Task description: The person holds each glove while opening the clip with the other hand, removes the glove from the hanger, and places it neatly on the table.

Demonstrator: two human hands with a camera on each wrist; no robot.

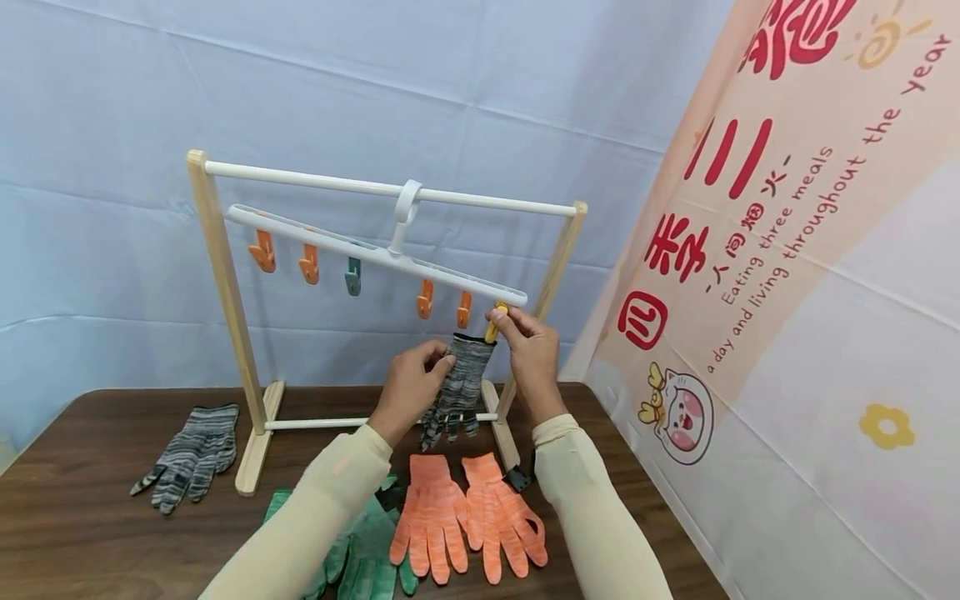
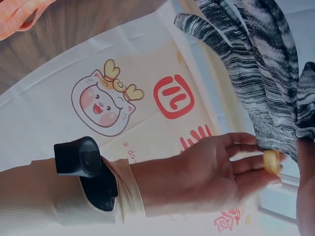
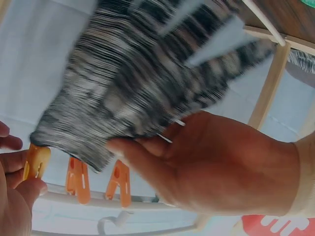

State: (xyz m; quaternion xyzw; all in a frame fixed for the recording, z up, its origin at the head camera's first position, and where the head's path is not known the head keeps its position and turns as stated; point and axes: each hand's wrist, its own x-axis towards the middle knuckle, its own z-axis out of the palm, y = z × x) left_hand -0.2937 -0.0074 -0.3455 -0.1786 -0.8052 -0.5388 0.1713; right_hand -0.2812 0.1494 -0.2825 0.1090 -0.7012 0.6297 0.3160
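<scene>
A grey-and-black striped knit glove (image 1: 468, 371) hangs cuff up, fingers down, beneath the right end of a white clip hanger (image 1: 322, 240). My left hand (image 1: 412, 383) pinches the glove's side just below the cuff, thumb on the knit (image 3: 211, 167). At the cuff's right corner my right hand (image 1: 534, 358) pinches a yellow clothespin (image 1: 495, 323) between thumb and fingers. In the left wrist view the yellow clothespin (image 2: 271, 162) meets the cuff edge of the striped glove (image 2: 261, 83). Whether its jaws grip the knit is unclear.
The hanger tilts down rightward from a wooden rack's white bar (image 1: 300, 177). Orange clips (image 1: 309, 265) and a green clip (image 1: 352, 277) hang from it. Another striped glove (image 1: 191, 454) lies left on the brown table (image 1: 67, 500). Orange gloves (image 1: 429, 517) and green gloves (image 1: 367, 550) lie in front.
</scene>
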